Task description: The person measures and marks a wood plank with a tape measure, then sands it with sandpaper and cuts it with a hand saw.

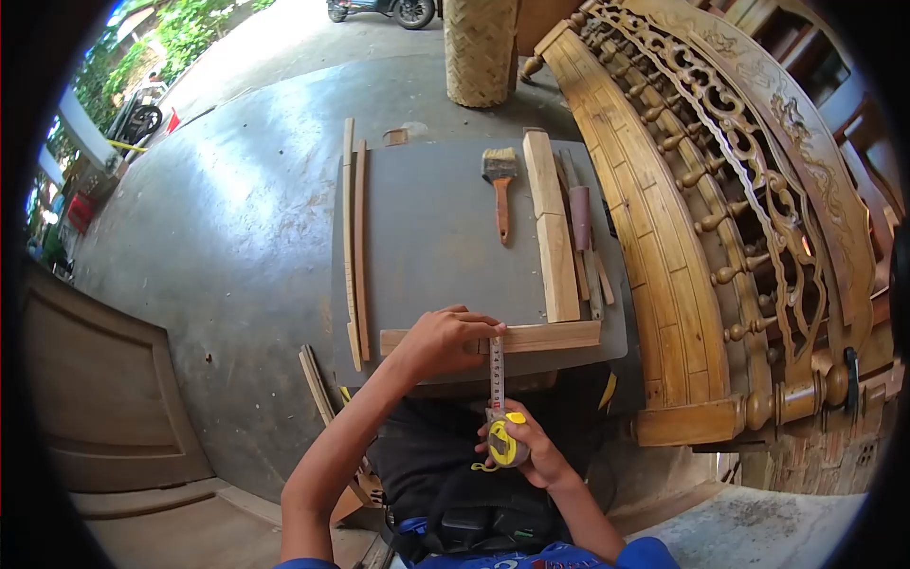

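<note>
My left hand (445,339) presses down on a flat wooden strip (550,336) that lies across the near edge of a grey board (427,237). Its fingers pinch the end of the tape blade (496,365) against the strip. My right hand (531,446) holds a yellow tape measure (504,442) close to my body, with the blade drawn out between the two hands.
On the grey board lie a paintbrush (500,185), a long wooden block (552,228), a sandpaper-wrapped stick (580,216) and two thin wooden slats (354,242). A carved wooden bed frame (701,218) stands at the right. A woven post (480,47) rises behind the board. Bare concrete floor lies to the left.
</note>
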The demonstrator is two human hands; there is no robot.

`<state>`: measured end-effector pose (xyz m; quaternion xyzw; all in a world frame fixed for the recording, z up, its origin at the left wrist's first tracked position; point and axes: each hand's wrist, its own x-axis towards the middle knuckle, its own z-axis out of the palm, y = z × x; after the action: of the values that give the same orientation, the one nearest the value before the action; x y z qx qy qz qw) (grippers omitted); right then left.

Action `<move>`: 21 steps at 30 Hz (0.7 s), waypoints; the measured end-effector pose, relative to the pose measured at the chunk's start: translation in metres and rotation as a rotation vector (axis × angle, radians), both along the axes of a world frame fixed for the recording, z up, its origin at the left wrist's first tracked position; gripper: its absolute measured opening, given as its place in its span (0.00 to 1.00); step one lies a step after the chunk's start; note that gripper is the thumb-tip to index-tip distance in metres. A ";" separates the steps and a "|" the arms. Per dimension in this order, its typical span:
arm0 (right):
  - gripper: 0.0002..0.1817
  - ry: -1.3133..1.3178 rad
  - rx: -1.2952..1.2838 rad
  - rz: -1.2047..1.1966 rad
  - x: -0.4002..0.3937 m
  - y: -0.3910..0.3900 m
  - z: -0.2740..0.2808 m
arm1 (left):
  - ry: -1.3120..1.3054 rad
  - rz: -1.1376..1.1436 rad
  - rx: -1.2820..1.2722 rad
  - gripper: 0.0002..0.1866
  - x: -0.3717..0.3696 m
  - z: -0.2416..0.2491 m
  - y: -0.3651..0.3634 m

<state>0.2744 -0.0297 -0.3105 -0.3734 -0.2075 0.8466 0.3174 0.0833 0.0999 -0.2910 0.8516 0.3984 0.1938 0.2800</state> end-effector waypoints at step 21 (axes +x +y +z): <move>0.28 0.242 -0.075 -0.068 0.014 -0.005 -0.023 | 0.215 0.032 0.199 0.26 0.009 0.011 -0.009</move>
<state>0.2881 -0.0350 -0.3332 -0.2871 -0.1232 0.8814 0.3544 0.0925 0.0907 -0.2801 0.8846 0.4185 0.1443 0.1465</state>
